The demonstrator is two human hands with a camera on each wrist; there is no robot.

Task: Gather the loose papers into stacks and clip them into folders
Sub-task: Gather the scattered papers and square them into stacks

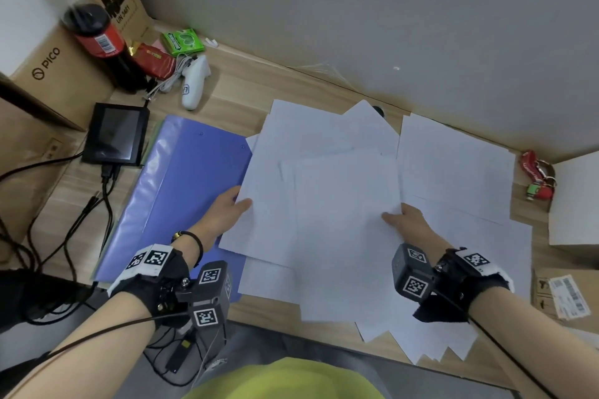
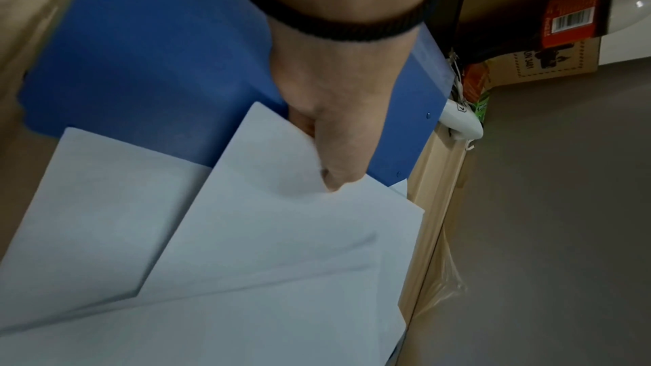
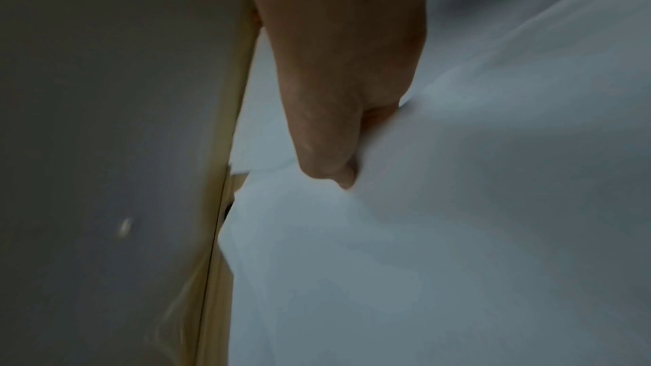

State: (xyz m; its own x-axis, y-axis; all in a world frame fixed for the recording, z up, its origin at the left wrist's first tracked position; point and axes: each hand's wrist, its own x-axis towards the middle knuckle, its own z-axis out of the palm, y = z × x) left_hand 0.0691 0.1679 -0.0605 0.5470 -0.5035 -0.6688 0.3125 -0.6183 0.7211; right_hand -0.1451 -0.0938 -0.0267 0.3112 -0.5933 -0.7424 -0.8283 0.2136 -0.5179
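Several loose white papers [image 1: 327, 204] lie fanned and overlapping across the middle of the wooden desk [image 1: 240, 91]. My left hand [image 1: 231, 207] pinches the left edge of an upper sheet [image 2: 281, 227], thumb on top and fingers beneath. My right hand [image 1: 402, 219] pinches the right edge of the same bunch [image 3: 440, 233], thumb on top. A blue folder [image 1: 181, 191] lies closed to the left, partly under the papers; in the left wrist view the blue folder [image 2: 158, 60] shows beneath my left hand [image 2: 327, 155]. More sheets [image 1: 453, 172] lie spread to the right.
At the back left stand a cola bottle [image 1: 94, 32], a red packet [image 1: 154, 61], a green box [image 1: 183, 42], a white controller [image 1: 194, 81] and a cardboard box [image 1: 55, 68]. A small black screen [image 1: 115, 134] with cables sits left. Red keys [image 1: 538, 178] and boxes [image 1: 573, 204] lie right.
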